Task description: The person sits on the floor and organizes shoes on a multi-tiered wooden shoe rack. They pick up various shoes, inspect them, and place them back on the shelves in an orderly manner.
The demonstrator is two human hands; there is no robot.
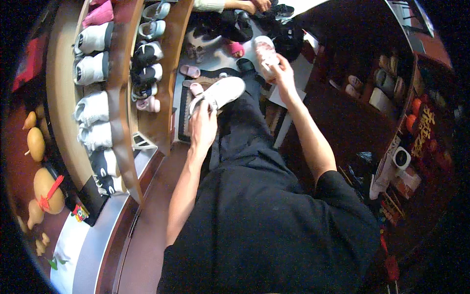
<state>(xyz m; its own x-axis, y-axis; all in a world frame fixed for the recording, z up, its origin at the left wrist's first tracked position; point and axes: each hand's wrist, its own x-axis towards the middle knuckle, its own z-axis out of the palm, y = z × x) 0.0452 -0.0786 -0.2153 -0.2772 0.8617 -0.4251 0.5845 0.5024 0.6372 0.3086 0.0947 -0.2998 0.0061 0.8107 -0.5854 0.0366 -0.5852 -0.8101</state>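
A: What is seen first, taking the biggest thing?

B: A tall wooden shoe rack with curved shelves (pixel 120 88) is seen along the left side — rows of white and dark shoes are lined up on it, with a few pale gourd-shaped ornaments (pixel 36 144) on the dark surface further left.

A: And on the floor?

B: A dark doormat with a pale border (pixel 183 115) is laid beside the rack, and small pink slippers (pixel 190 71) are scattered near it.

A: What is held?

B: A white low-cut sneaker (pixel 221 92) is gripped at its heel end by the left hand (pixel 203 125), fingers closed around it, just above the person's dark-trousered knee. A second shoe, pale pink and white with its sole turned up (pixel 265 55), is held by the right hand (pixel 284 73) — the fingers are curled about its lower edge.

A: How do the two shoes lie?

B: They are kept apart, the pink one raised further away and to the right

A: Anyone else?

B: Another person's hand (pixel 259 5) is seen at the top edge, over a heap of dark shoes (pixel 235 24); its grip cannot be told
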